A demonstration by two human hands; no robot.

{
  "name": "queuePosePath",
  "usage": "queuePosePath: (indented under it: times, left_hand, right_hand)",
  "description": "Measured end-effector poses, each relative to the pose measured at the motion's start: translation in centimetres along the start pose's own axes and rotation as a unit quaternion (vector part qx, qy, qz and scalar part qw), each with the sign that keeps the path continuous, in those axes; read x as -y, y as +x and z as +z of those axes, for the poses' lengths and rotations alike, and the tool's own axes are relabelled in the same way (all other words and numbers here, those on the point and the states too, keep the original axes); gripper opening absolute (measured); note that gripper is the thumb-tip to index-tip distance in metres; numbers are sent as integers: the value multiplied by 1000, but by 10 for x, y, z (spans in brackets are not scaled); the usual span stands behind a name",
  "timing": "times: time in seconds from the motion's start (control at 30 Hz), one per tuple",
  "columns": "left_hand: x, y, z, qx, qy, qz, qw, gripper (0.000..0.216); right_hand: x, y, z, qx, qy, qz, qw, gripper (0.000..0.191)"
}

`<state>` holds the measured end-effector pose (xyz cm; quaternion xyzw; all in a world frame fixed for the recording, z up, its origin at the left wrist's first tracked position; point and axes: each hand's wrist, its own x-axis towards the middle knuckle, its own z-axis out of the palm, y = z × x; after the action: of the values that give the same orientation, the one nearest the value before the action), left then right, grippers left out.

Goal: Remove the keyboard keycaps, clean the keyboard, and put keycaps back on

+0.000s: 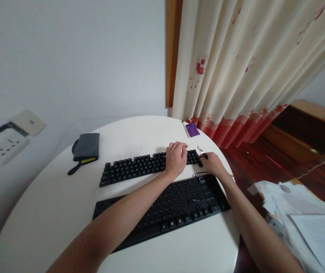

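My left hand (176,158) is over the right part of a block of black keycaps (134,168), laid out in keyboard order on the white table. Its fingers are curled toward the thumb; whatever they may hold is too small to make out. Beside the block's right end, my right hand (213,165) grips a small tool (200,149) with a shiny metal shaft and a black part at the fingers. Nearer to me lies a black keyboard (176,201), mostly bare of caps, with some keys along its near edge. My left forearm crosses and hides part of it.
A grey pouch (87,146) with a strap lies at the table's left. At the far right edge is a purple cloth or packet (192,130). The round white table (51,216) meets the wall. Papers (307,220) are stacked lower right, and a curtain (230,76) hangs behind.
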<state>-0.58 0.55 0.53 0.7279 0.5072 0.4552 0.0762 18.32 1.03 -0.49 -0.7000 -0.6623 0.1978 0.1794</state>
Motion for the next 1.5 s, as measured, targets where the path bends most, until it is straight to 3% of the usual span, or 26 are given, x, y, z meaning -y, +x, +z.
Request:
queuePosePath:
  times: [0.23,0.43,0.67,1.03,1.13,1.3,1.5]
  left_hand:
    - [0,0,0,-4,-4,-3,1000,18]
    - [-1,0,0,-2,-1,-2,1000,19]
    - [-1,-1,-1,-1,0,-3,1000,19]
    - [-1,1,-1,4,2,0,1000,19]
    - [0,4,-4,42,40,17,998,18]
    - [9,10,-12,149,109,72,980,57]
    - [14,8,-14,207,121,109,965,70]
  right_hand:
    - [-10,-17,-11,-12,-5,-10,1000,24]
    - [-11,-30,-16,23,1,-38,999,21]
    - [-3,-29,-16,40,1,-39,998,12]
    - [-3,-26,-11,32,11,-31,999,14]
    - [-4,-27,-11,29,13,-30,999,15]
    - [-6,-28,-12,27,16,-31,999,18]
    - [-7,-26,-11,25,19,-35,999,20]
